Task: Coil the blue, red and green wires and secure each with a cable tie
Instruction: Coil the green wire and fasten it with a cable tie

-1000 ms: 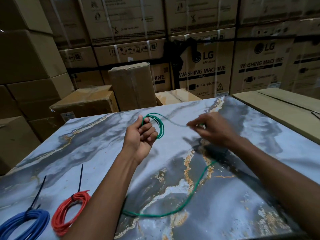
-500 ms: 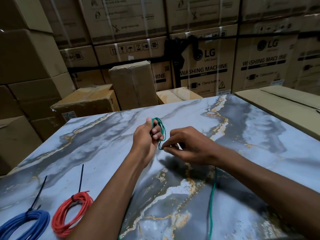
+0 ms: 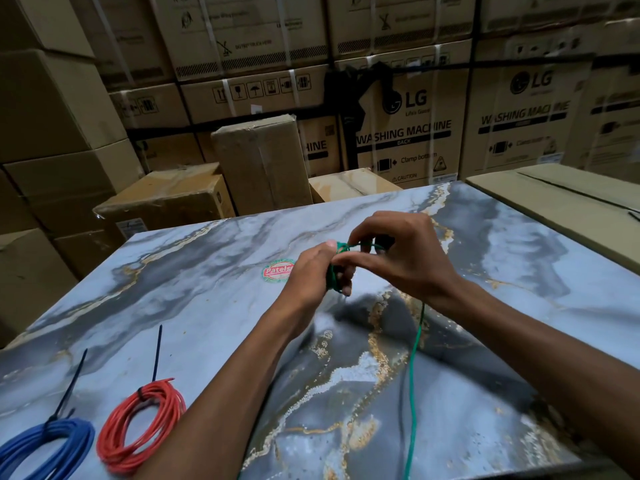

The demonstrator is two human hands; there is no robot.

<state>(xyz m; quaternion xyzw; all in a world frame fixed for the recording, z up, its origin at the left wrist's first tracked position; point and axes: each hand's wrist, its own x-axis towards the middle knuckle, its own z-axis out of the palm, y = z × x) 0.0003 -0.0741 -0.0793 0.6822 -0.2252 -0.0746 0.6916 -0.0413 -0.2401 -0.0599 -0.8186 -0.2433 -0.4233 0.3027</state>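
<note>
My left hand (image 3: pixel 313 271) holds a small coil of green wire (image 3: pixel 334 277) above the middle of the marble table. My right hand (image 3: pixel 401 258) pinches the same wire at the top of the coil. The loose green tail (image 3: pixel 414 375) hangs down from my right hand and runs off the table's near edge. A red coil (image 3: pixel 138 426) bound with a black cable tie (image 3: pixel 157 355) lies at the near left. A blue coil (image 3: pixel 45 450) with its own black tie (image 3: pixel 71 386) lies beside it at the left edge.
The marble-patterned table (image 3: pixel 207 306) carries a round red and green sticker (image 3: pixel 277 270) just left of my left hand. Stacked cardboard boxes (image 3: pixel 405 133) ring the far side and the left. A flat cardboard box (image 3: pixel 554 202) adjoins the table at the right.
My right hand swung in from the right to the coil, then over its top, laying on more green wire. The loose tail on the table has shortened and now hangs straight.
</note>
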